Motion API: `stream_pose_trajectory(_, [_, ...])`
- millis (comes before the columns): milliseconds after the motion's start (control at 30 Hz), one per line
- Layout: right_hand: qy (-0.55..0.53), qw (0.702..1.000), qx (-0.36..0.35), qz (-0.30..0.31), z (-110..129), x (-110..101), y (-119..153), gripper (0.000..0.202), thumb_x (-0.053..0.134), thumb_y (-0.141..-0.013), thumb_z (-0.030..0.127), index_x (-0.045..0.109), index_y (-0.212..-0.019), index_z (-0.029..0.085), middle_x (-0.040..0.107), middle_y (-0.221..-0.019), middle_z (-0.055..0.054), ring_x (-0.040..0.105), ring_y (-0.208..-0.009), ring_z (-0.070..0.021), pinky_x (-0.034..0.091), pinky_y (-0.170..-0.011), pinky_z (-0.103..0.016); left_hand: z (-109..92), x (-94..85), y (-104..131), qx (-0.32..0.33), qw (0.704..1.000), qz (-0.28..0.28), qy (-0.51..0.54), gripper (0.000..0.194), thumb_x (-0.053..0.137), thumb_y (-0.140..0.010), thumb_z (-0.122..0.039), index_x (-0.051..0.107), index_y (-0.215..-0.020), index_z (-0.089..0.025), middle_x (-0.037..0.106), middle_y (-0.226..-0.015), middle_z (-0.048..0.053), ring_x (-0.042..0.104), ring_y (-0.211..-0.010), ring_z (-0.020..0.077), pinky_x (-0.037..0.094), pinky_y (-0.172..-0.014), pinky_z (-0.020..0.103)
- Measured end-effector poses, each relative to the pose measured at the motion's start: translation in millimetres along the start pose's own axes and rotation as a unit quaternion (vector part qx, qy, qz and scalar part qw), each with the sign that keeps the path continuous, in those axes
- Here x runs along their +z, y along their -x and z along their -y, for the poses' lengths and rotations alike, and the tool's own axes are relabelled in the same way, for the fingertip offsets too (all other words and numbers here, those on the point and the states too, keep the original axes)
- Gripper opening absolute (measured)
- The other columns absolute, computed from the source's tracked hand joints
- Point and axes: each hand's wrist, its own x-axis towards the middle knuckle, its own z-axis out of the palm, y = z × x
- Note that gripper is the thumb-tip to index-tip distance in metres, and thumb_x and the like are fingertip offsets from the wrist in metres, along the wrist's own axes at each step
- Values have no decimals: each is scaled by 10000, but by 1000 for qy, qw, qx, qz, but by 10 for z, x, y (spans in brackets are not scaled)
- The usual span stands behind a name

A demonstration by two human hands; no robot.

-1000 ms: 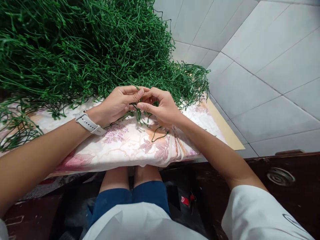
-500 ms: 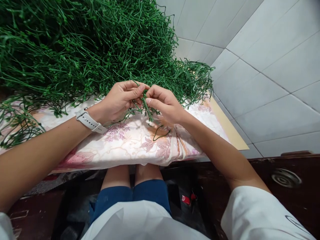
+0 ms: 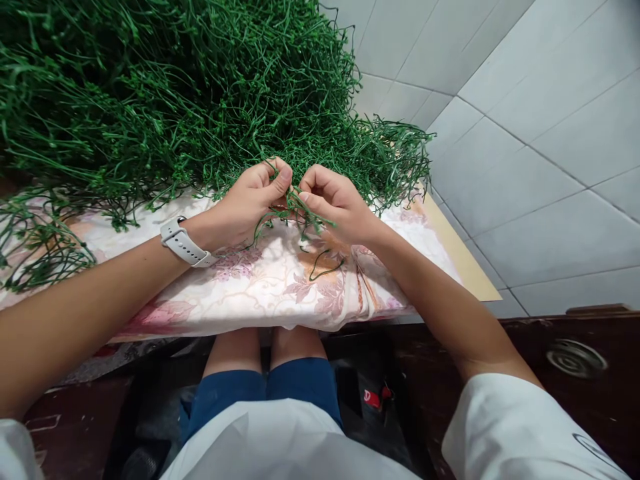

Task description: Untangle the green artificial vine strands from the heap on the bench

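Note:
My left hand (image 3: 255, 201), with a white watch band (image 3: 185, 245) on its wrist, pinches thin green stems (image 3: 296, 208) between thumb and fingers. They look like artificial plant sprigs. Close beside it, my right hand (image 3: 336, 203) is closed on the same stems, thumb against curled fingers. Small branched ends hang below both hands, and one sprig slants across toward my right thumb. A large tangled heap of green stems (image 3: 190, 100) lies just beyond my hands. One loose stem (image 3: 326, 268) curls on the floral cloth (image 3: 245, 293) under them.
A smaller bunch of stems (image 3: 45, 247) lies at the left on the cloth. A tan board edge (image 3: 463, 257) sticks out at the right, near the white tiled wall (image 3: 540, 160). Dark wooden furniture (image 3: 530, 400) with a round metal fitting stands at the lower right.
The sprig that pointed down between my hands now slants right, over my right thumb. My fingertips have parted slightly. The whole view has shifted a little.

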Motion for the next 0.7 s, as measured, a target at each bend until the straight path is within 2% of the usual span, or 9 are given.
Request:
stream_pose_trajectory(67, [32,999,-10,10,-15,1,15,433,572,-1037,609,447,-866,232,439,-767,11,397,-671,-133,365,-605,-286,-29,19,27,-22,1000,0,14,336,710,-1014,-340,500,-797,-195,503,-694,-66,507,-559,47,463,-565,174])
stream_pose_trajectory(133, [100,994,-41,16,-29,-12,26,309,539,-1060,455,425,-869,240,450,-762,12,397,-662,-139,363,-620,-301,-56,20,45,-50,999,3,19,284,651,-1044,-281,511,-813,-193,536,-717,-56,523,-552,44,442,-539,171])
stream_pose_trajectory(233, [231,967,-103,17,-30,-60,31,208,547,-997,285,401,-854,244,465,-772,6,398,-697,-153,364,-677,-325,-77,0,56,-81,996,25,6,265,648,-1032,-257,527,-807,-185,570,-709,-39,522,-539,47,373,-500,172])
stream_pose_trajectory(333, [264,957,-119,12,-4,-102,34,187,555,-959,242,405,-849,243,493,-791,-1,428,-727,-156,375,-698,-330,-54,-31,43,-70,996,49,5,210,705,-968,-209,550,-829,-186,604,-716,-27,551,-577,67,384,-532,195])
stream_pose_trajectory(433, [185,980,-66,0,4,-96,45,163,581,-959,246,447,-867,235,510,-789,9,451,-700,-133,377,-655,-299,-2,-70,12,-6,998,48,-31,175,778,-889,-154,606,-861,-177,597,-735,-29,533,-633,72,399,-589,216])
stream_pose_trajectory(533, [46,999,2,-6,-54,-50,39,190,656,-928,289,479,-901,227,502,-790,17,443,-687,-118,382,-623,-270,43,-103,-16,68,993,48,-84,267,892,-793,-179,637,-873,-177,611,-790,-23,553,-731,92,428,-661,233])
stream_pose_trajectory(633, [-83,995,52,11,-135,-6,8,300,729,-897,408,495,-934,223,510,-805,13,455,-707,-124,408,-613,-259,65,-116,-30,96,988,48,-114,347,955,-737,-251,635,-852,-183,624,-837,-18,569,-778,110,457,-714,258])
stream_pose_trajectory(700, [-113,990,81,4,-152,6,-10,316,741,-871,434,514,-911,217,494,-804,9,451,-722,-130,420,-613,-259,66,-110,-32,97,987,46,-121,351,958,-738,-253,633,-850,-183,638,-850,-14,587,-785,116,465,-734,267])
